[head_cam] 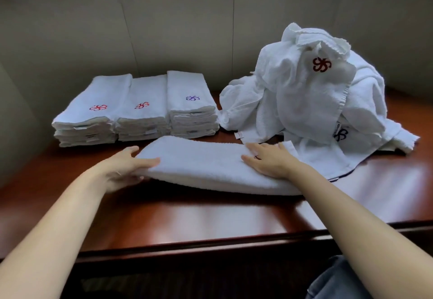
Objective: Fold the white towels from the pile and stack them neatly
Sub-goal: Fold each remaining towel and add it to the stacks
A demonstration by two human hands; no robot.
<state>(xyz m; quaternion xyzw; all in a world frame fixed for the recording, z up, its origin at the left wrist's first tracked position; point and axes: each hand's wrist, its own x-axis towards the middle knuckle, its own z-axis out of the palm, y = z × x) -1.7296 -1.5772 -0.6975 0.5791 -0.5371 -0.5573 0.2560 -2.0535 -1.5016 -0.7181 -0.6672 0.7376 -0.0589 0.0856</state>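
White terry towel (pixel 206 165), folded into a long band, lies across the glossy reddish-brown wooden counter (pixel 187 219), nearest the person. Left hand (pixel 124 169) grips its left end, thumb on top and fingers curled beneath; right hand (pixel 267 160) presses flat on its right end, fingers straight. Behind stand three stacks of folded white towels (pixel 140 111), and right of them the loose pile of white towels (pixel 304 92).

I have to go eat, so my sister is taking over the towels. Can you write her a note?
Left hand: grips the left end of the half-folded towel, thumb on top.
Right hand: flat on its right end.
Done: three folded stacks at the back of the table.
Left: finish this towel, stack it, then fold the unfolded pile on the right.
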